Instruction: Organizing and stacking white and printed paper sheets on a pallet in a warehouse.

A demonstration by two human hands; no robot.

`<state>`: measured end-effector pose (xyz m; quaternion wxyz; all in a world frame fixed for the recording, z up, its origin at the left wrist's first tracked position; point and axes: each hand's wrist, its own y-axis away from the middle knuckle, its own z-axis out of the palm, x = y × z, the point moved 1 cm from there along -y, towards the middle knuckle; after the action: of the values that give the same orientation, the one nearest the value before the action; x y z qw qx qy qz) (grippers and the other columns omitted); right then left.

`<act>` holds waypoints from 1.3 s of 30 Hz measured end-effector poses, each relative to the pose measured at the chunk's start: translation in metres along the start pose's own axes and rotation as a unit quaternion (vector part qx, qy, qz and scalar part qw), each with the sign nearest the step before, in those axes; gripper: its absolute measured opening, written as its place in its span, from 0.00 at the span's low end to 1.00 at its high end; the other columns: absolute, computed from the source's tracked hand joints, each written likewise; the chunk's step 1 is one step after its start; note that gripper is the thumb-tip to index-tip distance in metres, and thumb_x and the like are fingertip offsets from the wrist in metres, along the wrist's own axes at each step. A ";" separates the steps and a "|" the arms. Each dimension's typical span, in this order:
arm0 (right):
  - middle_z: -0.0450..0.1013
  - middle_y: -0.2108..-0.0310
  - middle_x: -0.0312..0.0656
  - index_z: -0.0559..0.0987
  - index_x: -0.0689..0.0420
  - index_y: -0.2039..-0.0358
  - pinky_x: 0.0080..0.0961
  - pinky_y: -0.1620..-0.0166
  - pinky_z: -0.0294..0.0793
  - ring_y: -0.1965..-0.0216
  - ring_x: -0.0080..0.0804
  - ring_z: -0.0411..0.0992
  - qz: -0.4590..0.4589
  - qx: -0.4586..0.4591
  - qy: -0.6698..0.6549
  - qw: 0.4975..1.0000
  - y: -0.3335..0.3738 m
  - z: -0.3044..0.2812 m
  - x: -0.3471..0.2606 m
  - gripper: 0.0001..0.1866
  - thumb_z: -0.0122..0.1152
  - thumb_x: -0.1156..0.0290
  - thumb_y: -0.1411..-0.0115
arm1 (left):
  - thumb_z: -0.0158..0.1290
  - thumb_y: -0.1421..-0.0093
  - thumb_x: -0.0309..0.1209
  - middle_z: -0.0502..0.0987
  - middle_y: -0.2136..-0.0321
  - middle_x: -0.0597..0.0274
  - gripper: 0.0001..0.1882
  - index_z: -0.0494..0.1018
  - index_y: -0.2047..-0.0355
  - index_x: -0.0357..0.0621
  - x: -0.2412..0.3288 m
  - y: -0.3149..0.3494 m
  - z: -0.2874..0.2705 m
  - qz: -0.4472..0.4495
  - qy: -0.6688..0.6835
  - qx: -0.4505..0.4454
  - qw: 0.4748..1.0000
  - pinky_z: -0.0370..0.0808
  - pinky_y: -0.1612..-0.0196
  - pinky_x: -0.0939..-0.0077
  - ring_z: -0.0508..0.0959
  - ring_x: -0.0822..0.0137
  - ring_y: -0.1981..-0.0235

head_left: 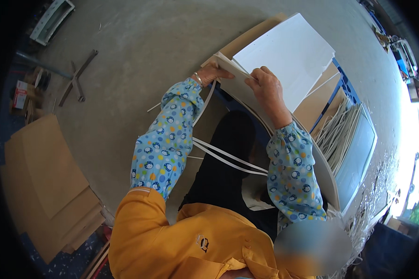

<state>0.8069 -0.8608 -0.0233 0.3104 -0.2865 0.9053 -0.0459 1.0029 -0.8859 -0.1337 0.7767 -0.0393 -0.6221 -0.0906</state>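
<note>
Flat cardboard (51, 181) lies far L. My L hand (212, 73), thumb and fingers closed w/ little gap, grips the corner of a pale board (239, 86), held btwn both hands; loose white strips (212, 146) cross my dark-trousered leg (233, 130) and could snag if it shifts. My R hand (266, 90), fingers curled tight, pinches what's prob. the same board, fingertips part-hidden; uneven pull could nudge the white sheet (288, 51) askew.

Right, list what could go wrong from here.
The white strips crossing the black trouser leg could snag if it shifts. The white sheet, askew over brown cardboard, might slide if nudged. The left grip and right grip sit at a pale panel's edge, which might nick skin.
</note>
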 end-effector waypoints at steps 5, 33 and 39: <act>0.66 0.82 0.42 0.73 0.63 0.81 0.25 0.74 0.62 0.79 0.31 0.64 0.079 -0.007 -0.178 0.981 0.001 0.001 0.012 0.09 0.59 0.70 0.56 | 0.63 0.63 0.33 0.76 0.71 0.64 0.21 0.75 0.66 0.41 -0.004 -0.001 0.001 -0.006 -0.029 0.001 1.000 0.67 0.64 0.79 0.72 0.71 0.69; 0.65 0.85 0.34 0.74 0.63 0.81 0.18 0.77 0.60 0.81 0.20 0.61 0.152 -0.044 -0.207 0.965 -0.029 0.013 -0.020 0.11 0.59 0.67 0.55 | 0.63 0.62 0.26 0.77 0.71 0.66 0.17 0.76 0.67 0.41 0.008 0.010 0.008 0.000 -0.031 -0.034 0.999 0.68 0.60 0.79 0.73 0.74 0.67; 0.70 0.80 0.47 0.73 0.63 0.81 0.32 0.70 0.66 0.76 0.40 0.69 0.121 -0.028 -0.052 0.991 -0.026 0.010 -0.027 0.12 0.58 0.66 0.55 | 0.63 0.61 0.27 0.77 0.70 0.65 0.16 0.76 0.68 0.41 0.005 0.006 0.010 0.008 -0.028 -0.034 0.999 0.68 0.59 0.79 0.73 0.74 0.67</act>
<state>0.8428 -0.8668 -0.0096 0.3523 -0.1858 0.9167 0.0328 0.9956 -0.8789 -0.1266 0.7576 -0.0733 -0.6401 -0.1047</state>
